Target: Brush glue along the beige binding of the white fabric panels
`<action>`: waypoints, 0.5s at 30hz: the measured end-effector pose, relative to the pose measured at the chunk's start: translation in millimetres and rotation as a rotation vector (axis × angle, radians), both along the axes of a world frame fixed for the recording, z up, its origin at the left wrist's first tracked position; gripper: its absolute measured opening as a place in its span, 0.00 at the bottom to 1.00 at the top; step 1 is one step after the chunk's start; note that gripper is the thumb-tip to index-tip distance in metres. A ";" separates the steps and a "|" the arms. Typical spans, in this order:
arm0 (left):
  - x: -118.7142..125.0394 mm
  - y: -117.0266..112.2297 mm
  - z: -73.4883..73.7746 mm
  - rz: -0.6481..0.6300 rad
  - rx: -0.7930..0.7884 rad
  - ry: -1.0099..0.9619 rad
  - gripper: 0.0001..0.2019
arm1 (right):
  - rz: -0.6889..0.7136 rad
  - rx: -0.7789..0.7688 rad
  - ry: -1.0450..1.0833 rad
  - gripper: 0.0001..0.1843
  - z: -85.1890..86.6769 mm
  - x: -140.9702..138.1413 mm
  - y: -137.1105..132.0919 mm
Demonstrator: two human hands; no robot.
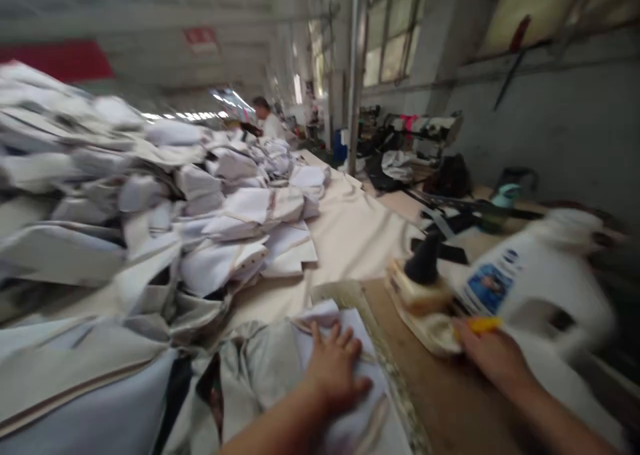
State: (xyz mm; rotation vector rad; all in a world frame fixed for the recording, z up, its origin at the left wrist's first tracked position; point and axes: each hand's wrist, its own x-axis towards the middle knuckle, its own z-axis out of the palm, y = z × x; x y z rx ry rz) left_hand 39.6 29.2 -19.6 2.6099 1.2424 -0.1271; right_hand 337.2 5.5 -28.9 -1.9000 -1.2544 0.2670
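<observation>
My left hand (333, 368) lies flat with spread fingers on a folded white cloth piece (360, 348), which rests on a grey-white fabric heap (250, 368). My right hand (493, 358) is blurred and pinches a small yellow item (480, 325) at the fingertips. Just beyond that hand stand a black cone on a cream-coloured base (425, 275) and a large white plastic bottle (530, 288) with a blue label, lying tilted. Both sit on a brown wooden tabletop (440, 401).
A tall pile of folded white fabric pieces (125, 201) fills the left side, on a beige cloth (355, 235). Further back stand a person in white (267, 121), a metal pole (356, 75), machines (420, 131) and a black bag (453, 175).
</observation>
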 end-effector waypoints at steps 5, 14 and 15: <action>10.5 13.7 2.0 -0.019 0.018 0.097 0.29 | -0.164 -0.251 0.282 0.21 -8.2 18.2 -14.8; 8.6 9.3 0.0 -0.029 0.070 0.069 0.25 | 0.051 -0.144 0.378 0.16 0.2 11.9 -37.6; 8.9 9.6 0.0 -0.026 0.067 0.062 0.25 | 0.126 -0.151 0.406 0.16 -4.2 12.3 -42.2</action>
